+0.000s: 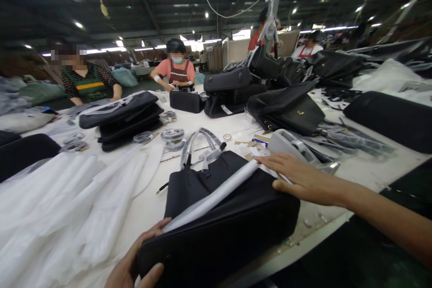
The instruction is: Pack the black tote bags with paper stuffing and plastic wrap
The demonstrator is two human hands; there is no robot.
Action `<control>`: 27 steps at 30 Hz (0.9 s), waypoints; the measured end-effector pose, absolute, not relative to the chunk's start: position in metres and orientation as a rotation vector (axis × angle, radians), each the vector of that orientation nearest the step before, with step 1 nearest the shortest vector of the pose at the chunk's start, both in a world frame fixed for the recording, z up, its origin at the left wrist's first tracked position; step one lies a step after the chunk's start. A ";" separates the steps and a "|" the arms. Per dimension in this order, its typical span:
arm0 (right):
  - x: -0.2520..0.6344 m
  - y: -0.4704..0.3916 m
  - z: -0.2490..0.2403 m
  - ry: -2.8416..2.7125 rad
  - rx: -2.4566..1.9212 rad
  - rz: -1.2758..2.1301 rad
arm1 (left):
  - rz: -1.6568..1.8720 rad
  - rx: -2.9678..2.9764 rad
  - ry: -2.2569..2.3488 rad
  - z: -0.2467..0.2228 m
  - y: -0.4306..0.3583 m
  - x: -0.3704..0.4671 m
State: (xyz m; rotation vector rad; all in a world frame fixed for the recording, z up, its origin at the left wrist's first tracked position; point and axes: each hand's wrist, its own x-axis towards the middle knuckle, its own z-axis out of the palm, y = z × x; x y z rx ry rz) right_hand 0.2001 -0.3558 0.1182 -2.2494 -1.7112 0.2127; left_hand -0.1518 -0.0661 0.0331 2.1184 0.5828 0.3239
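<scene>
A black handbag [219, 234] lies on its side at the table's front edge, its base towards me and its plastic-wrapped handles [202, 137] pointing away. Across its side runs a rolled strip of white foam wrap [212, 193]. At the bag's lower left corner, my left hand [138, 256] grips the bag, thumb on the base and fingers over the edge. My right hand [297, 177] lies with fingers stretched out at the right end of the white strip, touching the bag's upper right part.
White foam sheets [67, 207] cover the left of the table. Stacked black bags [124, 119] stand behind them, more black bags [286, 108] at the back right. A grey tape dispenser [293, 144] is beyond my right hand. Several people work across the table.
</scene>
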 end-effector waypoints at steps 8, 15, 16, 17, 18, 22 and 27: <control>0.228 -0.318 0.116 -1.972 -2.195 0.208 | 0.339 2.096 0.554 0.036 -0.070 -0.152; 0.261 -0.285 0.099 -2.193 -2.108 -0.052 | 0.282 2.111 0.565 0.043 -0.071 -0.153; 0.265 -0.282 0.100 -2.217 -2.083 0.002 | 0.284 2.109 0.567 0.043 -0.072 -0.152; 0.268 -0.281 0.102 -2.222 -2.054 0.077 | 0.292 2.109 0.569 0.044 -0.073 -0.151; 0.269 -0.282 0.105 -2.208 -2.024 0.162 | 0.302 2.109 0.570 0.043 -0.073 -0.151; 0.261 -0.314 0.122 -1.998 -2.008 0.424 | 0.335 2.129 0.545 0.036 -0.070 -0.149; 0.220 -0.370 0.132 -1.644 -2.108 0.522 | 0.309 2.179 0.498 0.029 -0.060 -0.148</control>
